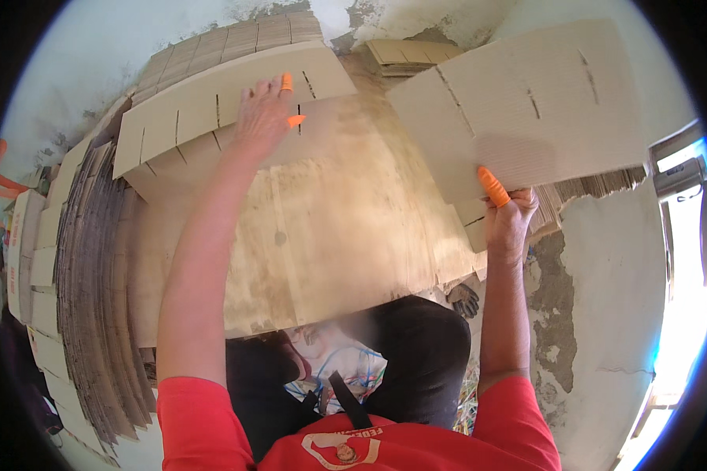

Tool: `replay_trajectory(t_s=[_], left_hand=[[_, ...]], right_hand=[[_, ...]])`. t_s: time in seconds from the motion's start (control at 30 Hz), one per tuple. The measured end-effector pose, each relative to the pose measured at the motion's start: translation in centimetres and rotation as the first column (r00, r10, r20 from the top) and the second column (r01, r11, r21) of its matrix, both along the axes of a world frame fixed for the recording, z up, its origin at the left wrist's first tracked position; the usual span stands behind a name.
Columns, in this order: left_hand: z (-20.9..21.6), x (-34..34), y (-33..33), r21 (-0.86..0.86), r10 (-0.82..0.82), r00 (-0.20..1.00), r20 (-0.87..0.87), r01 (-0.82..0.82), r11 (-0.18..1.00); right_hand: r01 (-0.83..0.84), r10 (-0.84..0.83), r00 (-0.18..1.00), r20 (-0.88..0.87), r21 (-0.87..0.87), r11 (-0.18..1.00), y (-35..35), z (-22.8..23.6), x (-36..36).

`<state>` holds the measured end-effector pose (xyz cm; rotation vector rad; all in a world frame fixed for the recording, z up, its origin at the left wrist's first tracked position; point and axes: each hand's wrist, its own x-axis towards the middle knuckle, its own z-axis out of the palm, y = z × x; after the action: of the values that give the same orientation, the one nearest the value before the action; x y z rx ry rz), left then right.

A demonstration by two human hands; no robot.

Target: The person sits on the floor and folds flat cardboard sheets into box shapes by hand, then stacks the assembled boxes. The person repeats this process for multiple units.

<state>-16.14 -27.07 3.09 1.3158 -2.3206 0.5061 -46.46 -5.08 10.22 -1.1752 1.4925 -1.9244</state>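
My right hand (512, 213) grips a slotted cardboard sheet (550, 102) by its near edge, holding it raised and tilted at the right. An orange finger cover shows on its thumb, which presses the sheet's face; the other fingers are mostly behind. At the upper left my left hand (264, 118) lies over another slotted cardboard sheet (188, 98), with thumb and fingers apart. It has orange covers on the thumb and one finger. Under that sheet's near edge, a second slotted sheet (165, 177) sticks out toward me.
A pale wooden board (330, 228) spans the space before me. Cardboard stacks stand at the left (94, 290), back left (236, 43) and back (408, 53). More cardboard (597, 186) sits behind the raised sheet. A dark glove (463, 300) lies beyond my knee, beside the peeling wall (605, 282).
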Motion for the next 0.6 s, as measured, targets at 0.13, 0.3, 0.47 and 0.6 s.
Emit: replay_trajectory(t_s=[0.13, 0.3, 0.47, 0.6], left_hand=[[-0.7, 0.2, -1.8, 0.049, -0.125, 0.992, -0.005, 0.125, 0.991], [0.3, 1.5, -2.6, -0.187, -0.204, 0.946, -0.252, 0.160, 0.969], [2.6, 2.8, -1.0, -0.204, -0.251, 0.942, -0.222, 0.207, 0.957], [2.4, 3.1, 1.6, -0.144, -0.299, 0.954, -0.017, 0.293, 0.945]], right_hand=[[-0.023, 0.028, 0.991, 0.128, -0.039, 0.999, -1.0, 2.4, 3.3], [-0.033, 0.030, 0.999, 0.044, 0.063, 0.997, -2.0, 1.1, 6.4], [-0.134, 0.066, 0.970, 0.235, 0.284, 0.950, -1.6, -0.6, 9.0], [-0.154, 0.113, 0.981, 0.155, 0.287, 0.945, -1.5, 0.1, 11.1]])
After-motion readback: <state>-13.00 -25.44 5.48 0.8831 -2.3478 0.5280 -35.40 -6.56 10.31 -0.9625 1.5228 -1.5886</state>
